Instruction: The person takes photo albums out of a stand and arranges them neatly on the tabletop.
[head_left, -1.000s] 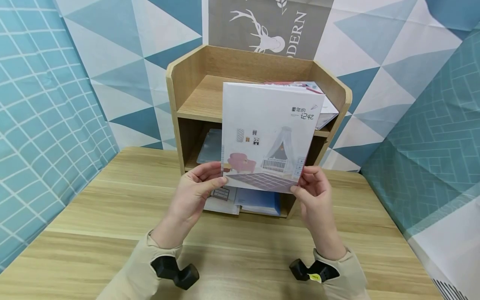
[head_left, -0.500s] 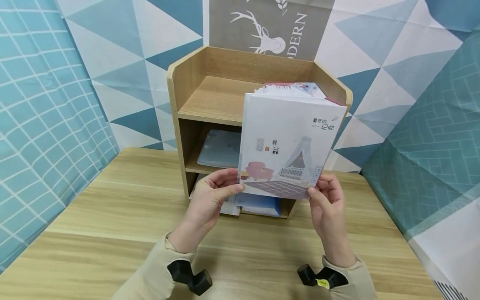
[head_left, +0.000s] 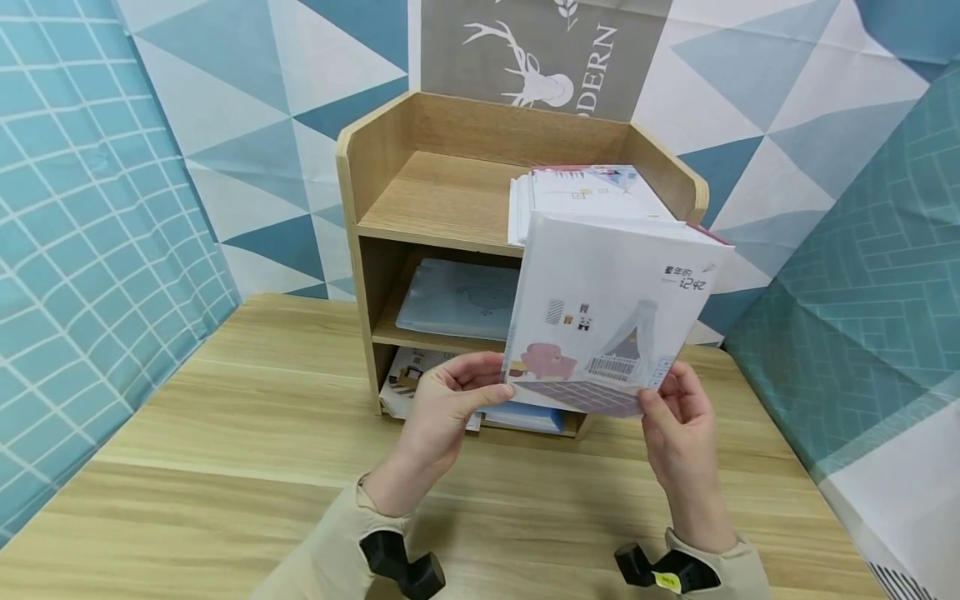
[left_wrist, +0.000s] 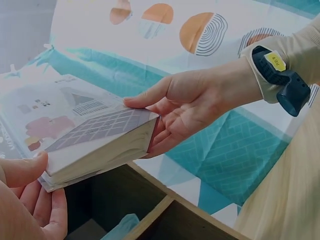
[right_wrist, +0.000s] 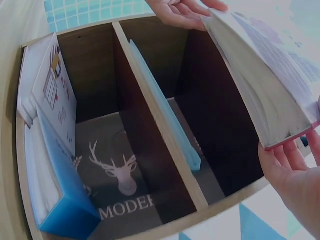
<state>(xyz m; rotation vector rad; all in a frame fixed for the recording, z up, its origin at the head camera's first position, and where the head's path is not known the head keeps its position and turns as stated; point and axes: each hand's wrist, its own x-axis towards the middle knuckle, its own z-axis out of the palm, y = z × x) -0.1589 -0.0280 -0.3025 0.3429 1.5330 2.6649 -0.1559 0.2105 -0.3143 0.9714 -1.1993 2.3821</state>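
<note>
A thick white book (head_left: pixel 600 317) with a pink sofa and a crib tent on its cover is held in the air before the right side of the shelf unit. My left hand (head_left: pixel 450 408) grips its lower left corner, thumb on the front cover. At the lower right corner, my right hand (head_left: pixel 678 425) pinches it the same way. In the left wrist view the book (left_wrist: pixel 85 115) lies tilted between both hands, its page edges showing. Behind and above it, a stack of white books (head_left: pixel 600 190) rests on the top shelf, partly covered by the held book.
The wooden shelf unit (head_left: pixel 450 196) stands at the back of the wooden table (head_left: pixel 225 433). On its middle shelf lies a pale blue folder (head_left: pixel 457 298). The bottom level holds a white book (head_left: pixel 407 382) and a blue binder (right_wrist: pixel 70 195). Patterned cloth walls (head_left: pixel 97 250) surround the table.
Both hands have carried the book to the right and lower, tilting it. More of the top-shelf stack and the middle-shelf folder now shows.
</note>
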